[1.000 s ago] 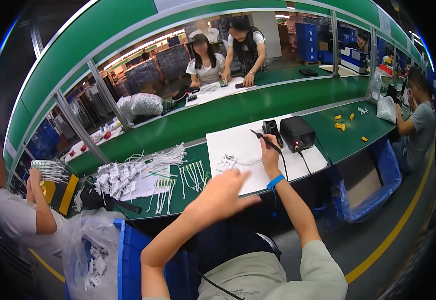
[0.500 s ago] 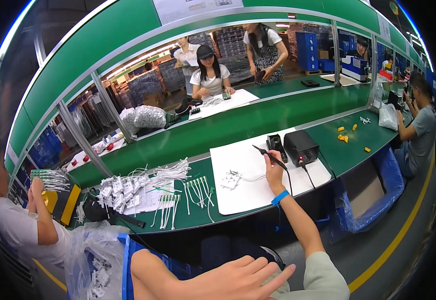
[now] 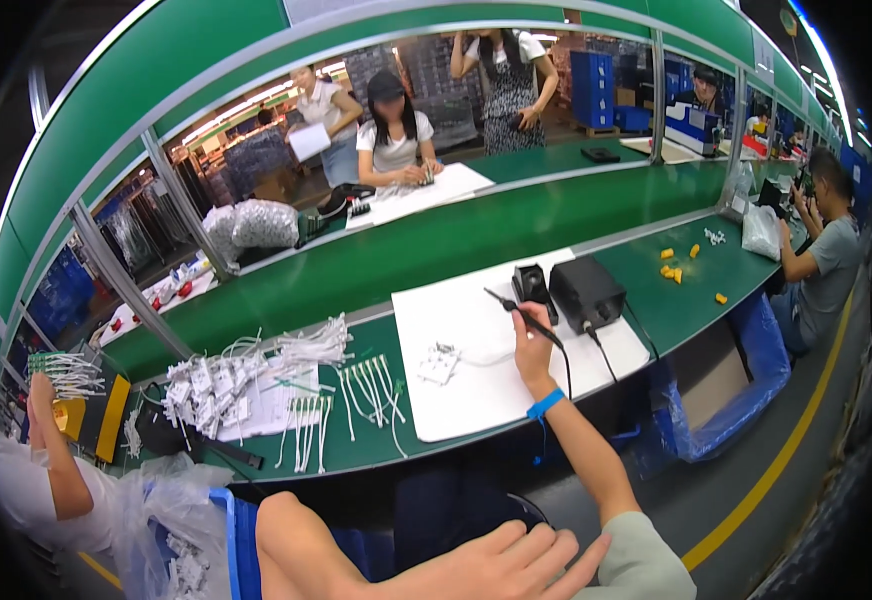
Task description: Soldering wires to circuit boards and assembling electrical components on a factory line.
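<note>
My right hand [image 3: 534, 350], with a blue wristband [image 3: 545, 404], grips a soldering iron [image 3: 507, 302] above the white sheet [image 3: 476, 400]. The iron's tip points up and to the left. Behind that hand stand the iron's black holder [image 3: 531, 283] and a black soldering station [image 3: 587, 292]. A small cluster of white plastic parts [image 3: 440, 364] with a pale wire lies on the sheet, apart from the iron. At the lower edge my left hand [image 3: 506, 565] is empty, its fingers stretched out toward my right sleeve [image 3: 646, 560].
White parts with wires [image 3: 216, 393] are heaped on the green bench left of the sheet, beside strips of white leads [image 3: 368, 385]. Yellow pieces [image 3: 671, 272] lie to the right. A blue bin [image 3: 243, 545] stands lower left, another lined box [image 3: 771, 375] lower right. Co-workers sit on both sides.
The whole view has shifted slightly, moving the bench leftward in the picture. My right hand keeps the soldering iron over the sheet. Across the bench, a standing person has raised an arm.
</note>
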`<state>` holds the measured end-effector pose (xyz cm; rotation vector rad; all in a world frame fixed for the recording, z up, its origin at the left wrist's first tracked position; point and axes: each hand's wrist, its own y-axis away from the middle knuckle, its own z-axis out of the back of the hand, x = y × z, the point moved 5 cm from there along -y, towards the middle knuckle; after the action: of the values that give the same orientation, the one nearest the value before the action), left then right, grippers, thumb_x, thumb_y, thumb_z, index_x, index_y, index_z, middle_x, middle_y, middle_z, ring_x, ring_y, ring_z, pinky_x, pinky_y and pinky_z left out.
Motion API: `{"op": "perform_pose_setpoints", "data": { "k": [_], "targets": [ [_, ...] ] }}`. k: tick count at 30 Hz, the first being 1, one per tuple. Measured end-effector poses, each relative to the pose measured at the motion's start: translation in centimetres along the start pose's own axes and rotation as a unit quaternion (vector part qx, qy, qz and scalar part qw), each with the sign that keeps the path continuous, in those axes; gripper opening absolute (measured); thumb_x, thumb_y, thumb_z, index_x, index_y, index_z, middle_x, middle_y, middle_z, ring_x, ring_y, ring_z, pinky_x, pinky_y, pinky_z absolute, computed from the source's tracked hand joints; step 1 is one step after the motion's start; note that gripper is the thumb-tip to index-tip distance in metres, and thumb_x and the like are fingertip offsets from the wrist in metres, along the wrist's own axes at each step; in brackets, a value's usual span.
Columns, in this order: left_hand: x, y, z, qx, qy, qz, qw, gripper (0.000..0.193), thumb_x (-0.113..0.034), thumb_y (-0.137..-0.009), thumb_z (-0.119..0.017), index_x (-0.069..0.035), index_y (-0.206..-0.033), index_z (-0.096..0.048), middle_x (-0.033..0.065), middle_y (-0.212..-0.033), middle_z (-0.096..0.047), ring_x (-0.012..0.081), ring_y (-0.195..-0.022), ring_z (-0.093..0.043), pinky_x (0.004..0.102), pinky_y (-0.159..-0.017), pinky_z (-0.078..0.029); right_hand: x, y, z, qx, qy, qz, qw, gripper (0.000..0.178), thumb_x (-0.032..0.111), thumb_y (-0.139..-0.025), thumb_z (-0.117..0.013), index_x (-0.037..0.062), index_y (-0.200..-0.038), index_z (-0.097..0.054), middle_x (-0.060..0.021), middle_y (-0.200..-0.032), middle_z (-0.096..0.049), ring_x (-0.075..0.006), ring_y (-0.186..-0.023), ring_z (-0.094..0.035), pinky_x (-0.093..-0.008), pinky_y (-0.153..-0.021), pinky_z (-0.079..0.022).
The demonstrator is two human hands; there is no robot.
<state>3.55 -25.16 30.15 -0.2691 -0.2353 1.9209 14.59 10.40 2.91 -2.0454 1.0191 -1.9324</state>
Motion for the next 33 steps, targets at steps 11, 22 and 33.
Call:
{"op": "perform_pose_setpoints", "data": {
  "k": [11,22,33],
  "targets": [
    [2.2,0.2,0.4,0.010,0.026,0.015,0.999,0.066,-0.032,-0.084,-0.069,0.005,-0.137,-0.054,0.0065,-0.097,-0.054,0.0203,-0.090,-0.055,0.0312,-0.079,-0.043,0.7,0.4,0.2,0.025,0.005,0.018,1.000,0.014,0.009,-0.100,-0.068,0.0031,-0.110,-0.061,-0.0007,-0.089,-0.059,-0.0066,-0.075,-0.053,-0.0221,-0.067,-0.043],
    [11.3,2.8,5.1,-0.235,-0.083,0.210,0.945,0.075,-0.033,-0.087,-0.079,0.002,-0.146,-0.048,0.0266,-0.137,-0.058,0.0333,-0.116,-0.066,0.0391,-0.095,-0.057,-0.4,0.1,0.2,0.006,-0.001,0.050,0.999,0.015,0.011,-0.101,-0.067,0.0049,-0.113,-0.061,0.0013,-0.086,-0.059,-0.0058,-0.074,-0.052,-0.0216,-0.065,-0.042],
    [24.6,2.9,0.1,-0.221,0.026,0.386,0.895,0.033,-0.018,-0.099,-0.059,0.005,-0.123,-0.061,0.0245,-0.123,-0.066,0.0283,-0.116,-0.064,0.0410,-0.101,-0.050,-0.9,-0.1,0.8,-0.031,-0.021,0.034,0.999,0.015,0.013,-0.102,-0.066,0.0057,-0.114,-0.060,0.0011,-0.091,-0.057,-0.0060,-0.075,-0.050,-0.0218,-0.067,-0.042]
  ]
}}
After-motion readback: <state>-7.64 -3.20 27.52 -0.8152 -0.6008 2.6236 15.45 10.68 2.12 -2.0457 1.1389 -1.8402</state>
